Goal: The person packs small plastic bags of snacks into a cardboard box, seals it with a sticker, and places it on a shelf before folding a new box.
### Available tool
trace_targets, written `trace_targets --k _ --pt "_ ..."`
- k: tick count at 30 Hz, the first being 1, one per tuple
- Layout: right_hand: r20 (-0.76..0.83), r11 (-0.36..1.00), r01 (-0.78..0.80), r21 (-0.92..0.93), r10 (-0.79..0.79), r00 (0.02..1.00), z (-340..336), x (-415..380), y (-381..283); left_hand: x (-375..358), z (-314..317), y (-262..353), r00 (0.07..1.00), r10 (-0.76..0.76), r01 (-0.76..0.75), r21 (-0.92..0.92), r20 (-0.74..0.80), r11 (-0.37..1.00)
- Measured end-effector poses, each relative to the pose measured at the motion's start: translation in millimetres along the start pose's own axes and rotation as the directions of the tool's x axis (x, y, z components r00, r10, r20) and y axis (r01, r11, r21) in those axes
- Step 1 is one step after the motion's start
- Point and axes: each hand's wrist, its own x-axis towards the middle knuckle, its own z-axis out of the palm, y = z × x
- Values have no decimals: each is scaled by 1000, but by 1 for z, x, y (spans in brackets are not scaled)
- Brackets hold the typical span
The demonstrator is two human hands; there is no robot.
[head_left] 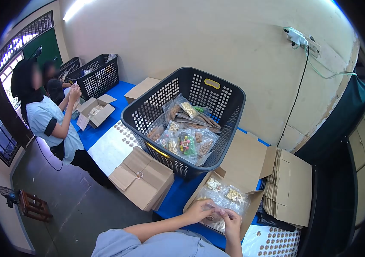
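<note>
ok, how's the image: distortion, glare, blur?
Head view: strong fisheye curve, black corners; head view: long white light tube, upper left, blown out; head view: co-workers' faces blurred; bare left hand and bare right hand readable, clear plastic packet between them less so.

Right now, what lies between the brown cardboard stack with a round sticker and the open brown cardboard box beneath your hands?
The head view shows blue table covering there, with a black perforated plastic basket beyond.

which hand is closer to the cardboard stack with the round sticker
Left. The left hand is to the right of the cardboard stack; the right hand is farther right.
</note>
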Motion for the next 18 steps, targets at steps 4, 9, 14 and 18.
trace_targets --k 4,9,14,18 --pt "135 997 -58 -48 64 989 -13 4 -3 -1 -16 2 990 -134 141 -165 53 976" --pt "292 997 7 -74 15 956 -24 5 -21 2 -24 16 954 -192 221 -109 230 969" --pt "72 994 98 -37 -95 993 -24 12 -21 9 -19 16 996 33 -39 -67 -86 997" --pt "22 855 373 -361 -392 920 6 9 -28 9 -3 29 961 202 -247 261 187 933"
